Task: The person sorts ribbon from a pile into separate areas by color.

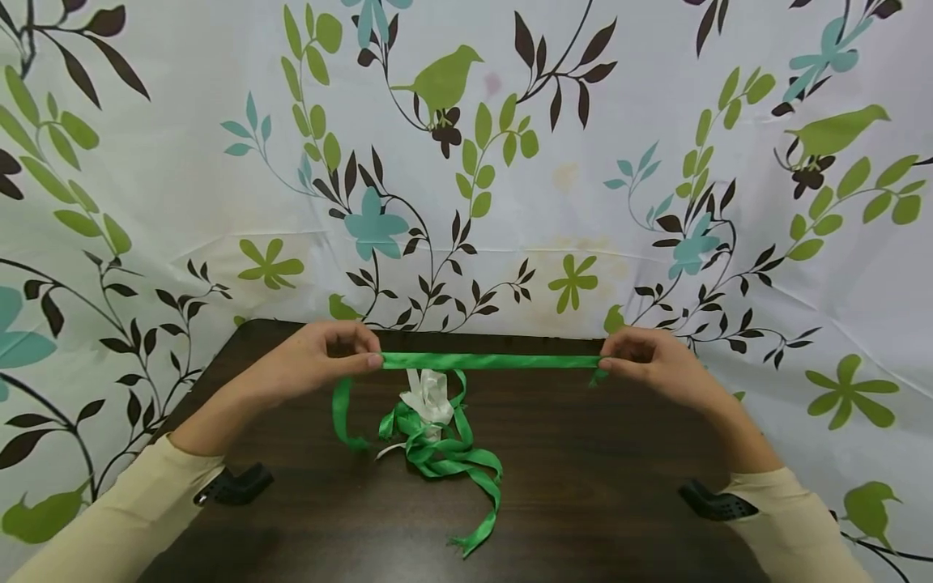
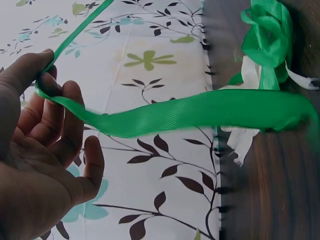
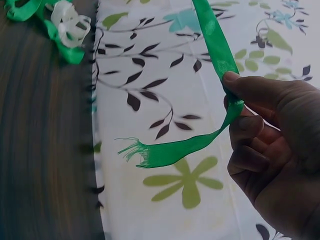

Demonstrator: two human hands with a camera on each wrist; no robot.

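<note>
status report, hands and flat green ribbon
Left hand, right hand pinching flat green satiny ribbon, taut between them. Tangled green and white strips below. Nothing blocking the span.

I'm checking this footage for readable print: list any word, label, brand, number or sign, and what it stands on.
There are none to read.
The green ribbon and white ribbon show no visible lettering; the patterned cloth bears only birds, leaves and flowers.
On the dark wrist devices, any marking would be too small to read.

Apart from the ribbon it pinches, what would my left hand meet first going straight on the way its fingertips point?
Probably your right hand: in the head view, your left hand points along the stretched green ribbon toward it, though depth is unclear.
</note>
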